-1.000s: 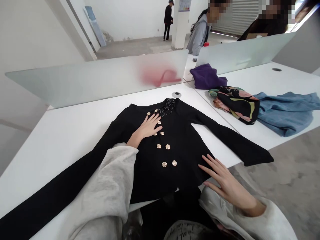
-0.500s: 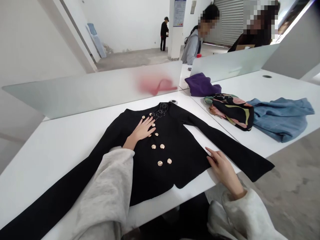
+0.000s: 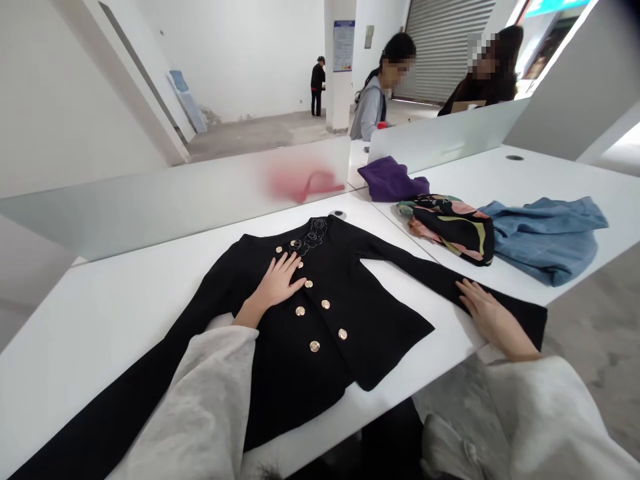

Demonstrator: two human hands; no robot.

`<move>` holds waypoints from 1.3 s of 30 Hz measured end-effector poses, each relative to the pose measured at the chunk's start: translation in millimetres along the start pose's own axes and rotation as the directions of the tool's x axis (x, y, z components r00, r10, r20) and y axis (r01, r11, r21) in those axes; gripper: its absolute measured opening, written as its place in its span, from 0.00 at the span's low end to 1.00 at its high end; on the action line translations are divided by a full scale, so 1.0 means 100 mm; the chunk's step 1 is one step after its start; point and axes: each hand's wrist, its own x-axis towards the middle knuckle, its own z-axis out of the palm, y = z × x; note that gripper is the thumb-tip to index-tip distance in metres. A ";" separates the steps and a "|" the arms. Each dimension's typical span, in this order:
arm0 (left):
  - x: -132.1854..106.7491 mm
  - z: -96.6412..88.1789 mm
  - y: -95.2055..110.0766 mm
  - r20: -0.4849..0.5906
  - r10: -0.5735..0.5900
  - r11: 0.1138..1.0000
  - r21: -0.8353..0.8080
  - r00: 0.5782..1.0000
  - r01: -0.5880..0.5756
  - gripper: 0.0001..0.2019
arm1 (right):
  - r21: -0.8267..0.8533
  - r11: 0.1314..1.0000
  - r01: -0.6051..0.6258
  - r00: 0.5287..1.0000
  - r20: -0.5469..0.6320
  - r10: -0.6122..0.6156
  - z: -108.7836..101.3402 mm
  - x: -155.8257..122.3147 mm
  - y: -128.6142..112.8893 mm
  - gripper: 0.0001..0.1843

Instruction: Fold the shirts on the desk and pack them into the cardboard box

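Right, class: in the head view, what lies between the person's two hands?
In the head view, the front of the black jacket with its gold buttons, then a strip of white desk, lies between the left hand and right hand.

Your right hand [image 3: 495,319] has moved off the hem of the black button-front jacket [image 3: 360,313]. It now lies flat on the sleeve [image 3: 440,283] on your right side, just short of the cuff [image 3: 535,320] — palm down, fingers pointing back toward the body of the jacket. The hem's front corner [image 3: 385,367] is now uncovered, lying flat on the white desk [image 3: 425,353]. Your view has tilted up — the desk sits lower in the frame, and more of the roller shutter [image 3: 440,53] shows at the back.
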 end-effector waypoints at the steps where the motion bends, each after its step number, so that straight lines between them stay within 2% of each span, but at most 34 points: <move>1: -0.01 0.00 -0.01 -0.005 0.008 1.000 0.004 1.000 -0.008 0.32 | 0.001 1.000 0.002 1.000 0.015 -0.002 -0.02 0.04 0.07 0.28; 4: -0.07 -0.02 -0.05 -0.010 0.035 0.999 0.016 0.999 -0.035 0.32 | -0.016 1.000 -0.017 0.989 0.143 0.019 -0.15 0.06 0.26 0.31; 6: -0.14 -0.04 -0.08 0.000 0.046 0.999 0.021 0.999 -0.046 0.32 | -0.004 1.000 -0.014 0.984 0.180 0.014 -0.23 -0.03 0.33 0.31; 10: -0.26 -0.09 -0.14 0.022 0.038 0.999 0.025 0.999 -0.039 0.32 | 0.015 1.000 -0.019 1.000 -0.002 0.019 -0.36 -0.30 0.31 0.26; 14: -0.30 -0.11 -0.15 0.018 0.030 0.999 0.031 0.999 -0.031 0.30 | 0.028 0.969 -0.246 0.963 -0.106 0.248 -0.65 -0.41 0.19 0.27; 16: -0.29 -0.10 -0.15 0.018 0.025 0.999 0.037 1.000 -0.025 0.30 | 0.091 0.947 -0.307 0.932 -0.170 0.319 -0.87 -0.33 0.19 0.31; 19: -0.28 -0.10 -0.14 0.020 0.027 0.999 0.039 0.999 -0.028 0.30 | 0.157 0.923 -0.350 0.913 -0.161 0.374 -1.20 -0.06 0.31 0.36; 20: -0.28 -0.10 -0.14 0.018 0.031 0.999 0.038 0.999 -0.032 0.31 | 0.107 0.920 -0.377 0.901 -0.190 0.391 -1.28 0.05 0.34 0.37; 22: -0.28 -0.09 -0.15 0.009 0.037 0.999 0.034 0.999 -0.037 0.31 | -0.066 0.899 -0.433 0.855 -0.347 0.386 -1.37 0.23 0.35 0.36; 23: -0.29 -0.09 -0.15 0.004 0.038 0.999 0.031 0.999 -0.038 0.31 | -0.137 0.886 -0.442 0.835 -0.424 0.351 -1.37 0.30 0.30 0.34; 24: -0.29 -0.10 -0.16 -0.001 0.038 0.999 0.028 0.999 -0.038 0.31 | -0.175 0.895 -0.411 0.841 -0.451 0.298 -1.35 0.35 0.21 0.32; 26: -0.29 -0.10 -0.15 -0.011 0.048 0.998 0.030 0.999 -0.047 0.31 | -0.137 0.967 -0.215 0.920 -0.360 0.154 -1.20 0.38 -0.08 0.28; 27: -0.29 -0.11 -0.15 -0.019 0.058 0.998 0.036 0.998 -0.057 0.31 | -0.070 0.995 -0.073 0.960 -0.277 0.051 -1.09 0.36 -0.27 0.26; 28: -0.29 -0.12 -0.14 -0.028 0.069 0.997 0.046 0.997 -0.068 0.31 | 0.005 0.997 0.075 0.978 -0.195 -0.073 -0.96 0.32 -0.48 0.24; 30: -0.29 -0.16 -0.10 -0.043 0.086 0.993 0.081 0.995 -0.083 0.31 | 0.153 0.949 0.275 0.961 -0.088 -0.264 -0.69 0.18 -0.92 0.22; 32: -0.32 -0.22 -0.05 -0.030 0.074 0.990 0.126 0.997 -0.070 0.31 | 0.240 0.860 0.449 0.882 0.035 -0.470 -0.44 -0.01 -1.29 0.24; 33: -0.36 -0.27 -0.02 -0.006 0.048 0.988 0.150 0.999 -0.046 0.30 | 0.272 0.823 0.499 0.844 0.064 -0.532 -0.34 -0.10 -1.44 0.26; 34: -0.42 -0.33 0.01 0.029 0.007 0.985 0.174 1.000 -0.012 0.30 | 0.293 0.798 0.527 0.818 0.080 -0.569 -0.27 -0.17 -1.55 0.28; 35: -0.51 -0.41 0.05 0.075 -0.040 0.979 0.201 0.996 0.024 0.30 | 0.311 0.788 0.532 0.812 0.078 -0.579 -0.21 -0.24 -1.63 0.29; 37: -0.75 -0.63 0.14 0.158 -0.129 0.962 0.260 0.979 0.084 0.30 | 0.369 0.793 0.485 0.841 0.050 -0.538 -0.17 -0.32 -1.71 0.29; 39: -1.08 -0.89 0.29 0.171 -0.193 0.941 0.312 0.966 0.133 0.29 | 0.480 0.783 0.396 0.887 0.021 -0.461 -0.19 -0.36 -1.73 0.28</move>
